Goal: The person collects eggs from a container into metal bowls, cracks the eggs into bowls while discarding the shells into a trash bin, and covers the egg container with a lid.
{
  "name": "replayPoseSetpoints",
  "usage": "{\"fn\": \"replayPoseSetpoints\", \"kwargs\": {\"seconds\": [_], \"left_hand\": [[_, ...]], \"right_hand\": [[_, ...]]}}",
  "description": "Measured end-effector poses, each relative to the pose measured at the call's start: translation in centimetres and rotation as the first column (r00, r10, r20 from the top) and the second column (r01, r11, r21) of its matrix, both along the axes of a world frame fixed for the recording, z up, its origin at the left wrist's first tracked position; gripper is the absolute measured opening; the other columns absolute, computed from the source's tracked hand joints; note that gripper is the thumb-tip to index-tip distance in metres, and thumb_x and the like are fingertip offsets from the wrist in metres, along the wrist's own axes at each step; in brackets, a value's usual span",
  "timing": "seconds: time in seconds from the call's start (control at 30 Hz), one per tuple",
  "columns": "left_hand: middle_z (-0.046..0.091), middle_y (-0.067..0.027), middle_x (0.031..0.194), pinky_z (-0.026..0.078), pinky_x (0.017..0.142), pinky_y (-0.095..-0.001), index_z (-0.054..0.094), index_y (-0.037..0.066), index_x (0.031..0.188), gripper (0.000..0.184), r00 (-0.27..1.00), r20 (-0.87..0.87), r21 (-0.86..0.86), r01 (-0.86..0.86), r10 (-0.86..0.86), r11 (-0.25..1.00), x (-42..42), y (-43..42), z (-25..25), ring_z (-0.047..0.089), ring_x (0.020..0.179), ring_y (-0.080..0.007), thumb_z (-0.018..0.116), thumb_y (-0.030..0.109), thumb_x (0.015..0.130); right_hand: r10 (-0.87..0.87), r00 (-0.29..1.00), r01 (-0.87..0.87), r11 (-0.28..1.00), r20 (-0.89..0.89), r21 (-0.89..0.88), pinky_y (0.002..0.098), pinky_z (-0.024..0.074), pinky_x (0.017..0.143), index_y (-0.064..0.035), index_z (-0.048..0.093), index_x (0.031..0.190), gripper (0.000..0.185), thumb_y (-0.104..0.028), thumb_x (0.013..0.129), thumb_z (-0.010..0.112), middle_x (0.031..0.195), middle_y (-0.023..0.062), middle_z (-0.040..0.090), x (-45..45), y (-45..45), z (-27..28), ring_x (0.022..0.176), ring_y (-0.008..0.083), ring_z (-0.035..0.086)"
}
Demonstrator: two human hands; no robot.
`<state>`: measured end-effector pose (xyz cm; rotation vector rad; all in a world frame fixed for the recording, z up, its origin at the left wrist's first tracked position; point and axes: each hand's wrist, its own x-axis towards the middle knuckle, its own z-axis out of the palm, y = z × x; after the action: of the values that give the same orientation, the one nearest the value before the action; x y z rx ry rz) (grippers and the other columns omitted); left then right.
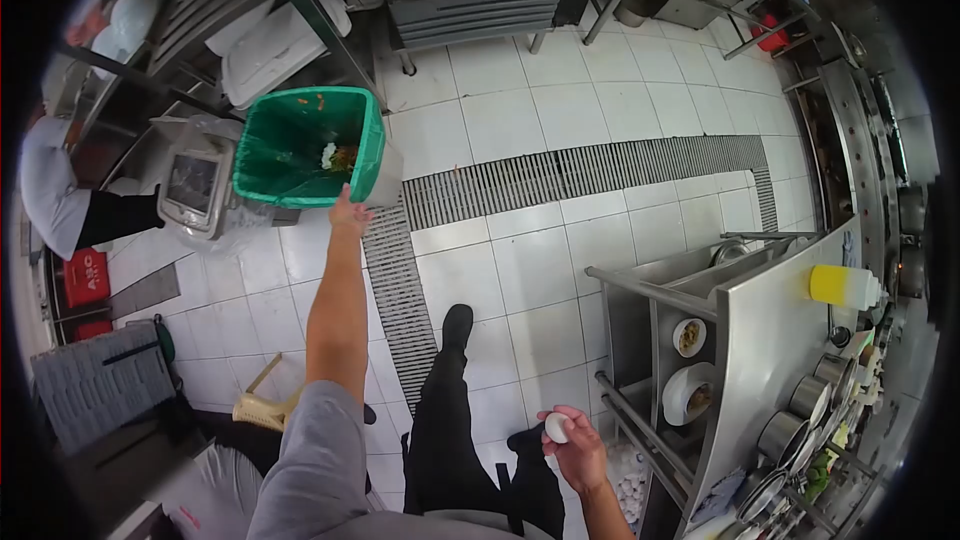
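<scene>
A bin lined with a green bag [372,155] stands on the tiled floor at the upper left, with some food scraps [338,156] inside. My left hand [349,212] reaches out to its near rim, and the fingers are closed at the edge of the green liner. Low on the right, my right hand [578,455] holds a small white round object [556,427], perhaps an egg, between thumb and fingers.
A steel counter [765,340] with pots, a yellow bottle [845,286] and bowls on its lower shelf stands right. A floor drain [560,172] crosses the tiles. Another person [55,190] is at far left, beside a clear-lidded container [195,180].
</scene>
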<state>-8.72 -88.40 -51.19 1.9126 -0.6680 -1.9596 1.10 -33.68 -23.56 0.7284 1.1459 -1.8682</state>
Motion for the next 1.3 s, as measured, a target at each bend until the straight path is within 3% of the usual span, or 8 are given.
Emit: {"fn": "replayPoseSetpoints", "kwargs": {"seconds": [0.2, 0.27, 0.4, 0.47, 0.6, 0.87, 1.03, 1.3], "left_hand": [[0.054, -0.0196, 0.113, 0.058, 0.067, -0.0440, 0.053, -0.001, 0.111, 0.040, 0.959, 0.067, -0.043, -0.273, 0.275, 0.961, -1.7, -2.4, -3.1, 0.057, 0.098, -0.0298, 0.070, 0.028, 0.089], [0.055, -0.0127, 0.107, 0.060, 0.068, -0.0385, 0.054, -0.003, 0.109, 0.035, 0.999, -0.036, -0.297, 0.022, -0.035, 0.954, 0.7, -3.2, -8.9, 0.058, 0.096, -0.0229, 0.066, 0.023, 0.090], [0.054, -0.0086, 0.107, 0.063, 0.070, -0.0333, 0.054, -0.001, 0.109, 0.023, 0.915, 0.080, -0.401, 0.393, -0.396, 0.827, 4.3, 3.1, -12.3, 0.057, 0.097, -0.0221, 0.060, 0.010, 0.090], [0.052, -0.0090, 0.110, 0.064, 0.069, -0.0367, 0.053, 0.003, 0.112, 0.029, 0.985, -0.133, -0.033, -0.119, 0.113, 0.992, 4.0, 10.2, -5.7, 0.056, 0.099, -0.0260, 0.061, 0.002, 0.084], [0.052, -0.0096, 0.111, 0.064, 0.071, -0.0422, 0.051, 0.010, 0.119, 0.047, 0.989, -0.134, 0.012, 0.066, -0.064, 0.998, 7.8, 23.5, 0.8, 0.057, 0.100, -0.0278, 0.057, -0.008, 0.076], [0.053, -0.0098, 0.113, 0.062, 0.072, -0.0473, 0.045, 0.013, 0.125, 0.054, 0.832, -0.210, 0.069, 0.536, -0.513, 0.841, 21.7, 43.0, -1.8, 0.059, 0.098, -0.0273, 0.054, -0.009, 0.077], [0.052, -0.0127, 0.111, 0.060, 0.077, -0.0516, 0.047, 0.009, 0.122, 0.043, 0.732, -0.143, 0.118, 0.680, -0.666, 0.723, 26.8, 55.7, 3.5, 0.057, 0.097, -0.0298, 0.048, -0.009, 0.083], [0.054, -0.0143, 0.115, 0.060, 0.073, -0.0498, 0.041, 0.008, 0.127, 0.054, 0.573, -0.260, 0.240, 0.818, -0.777, 0.523, 34.5, 67.9, -1.1, 0.060, 0.096, -0.0302, 0.055, -0.013, 0.079]], "right_hand": [[0.016, 0.998, -0.025, 0.992, 0.065, 0.125, 0.0343, 0.0547, 0.076, -0.0014, 0.051, 0.120, 0.025, -0.010, 0.096, 0.052, 0.114, 0.0159, 0.061, -0.2, -1.5, -0.7, 0.093, 0.0259, 0.065], [0.000, 0.998, -0.009, 0.990, 0.065, 0.137, 0.0346, 0.0549, 0.078, -0.0017, 0.051, 0.120, 0.026, -0.010, 0.096, 0.052, 0.114, 0.0153, 0.061, -0.2, -1.2, -0.6, 0.094, 0.0262, 0.065], [-0.031, 0.998, 0.021, 0.986, 0.059, 0.166, 0.0349, 0.0551, 0.078, -0.0020, 0.050, 0.123, 0.029, -0.012, 0.096, 0.054, 0.114, 0.0164, 0.061, 1.1, 0.6, -0.5, 0.093, 0.0264, 0.065], [-0.019, 0.999, 0.011, 0.987, 0.047, 0.159, 0.0343, 0.0554, 0.078, -0.0023, 0.049, 0.125, 0.031, -0.015, 0.097, 0.055, 0.115, 0.0162, 0.061, 1.9, 1.9, -0.4, 0.094, 0.0263, 0.066], [-0.026, 1.000, 0.026, 0.995, -0.001, 0.097, 0.0338, 0.0529, 0.083, -0.0046, 0.051, 0.127, 0.032, -0.013, 0.097, 0.056, 0.114, 0.0102, 0.061, 3.8, 5.8, 1.0, 0.098, 0.0228, 0.064], [0.064, 0.996, -0.060, 0.995, -0.064, 0.077, 0.0306, 0.0532, 0.085, -0.0055, 0.055, 0.128, 0.032, -0.014, 0.097, 0.053, 0.111, 0.0078, 0.061, 12.6, 21.1, 2.6, 0.100, 0.0184, 0.063], [-0.065, 0.992, 0.079, 0.988, -0.109, 0.131, 0.0317, 0.0541, 0.085, -0.0046, 0.055, 0.126, 0.030, -0.013, 0.097, 0.052, 0.113, 0.0090, 0.060, 17.5, 29.3, 4.9, 0.100, 0.0187, 0.063], [-0.338, 0.934, 0.353, 0.918, -0.113, 0.178, 0.0359, 0.0540, 0.085, -0.0025, 0.051, 0.124, 0.031, -0.007, 0.094, 0.051, 0.115, 0.0138, 0.061, 23.6, 34.5, 6.6, 0.097, 0.0226, 0.063]]}}
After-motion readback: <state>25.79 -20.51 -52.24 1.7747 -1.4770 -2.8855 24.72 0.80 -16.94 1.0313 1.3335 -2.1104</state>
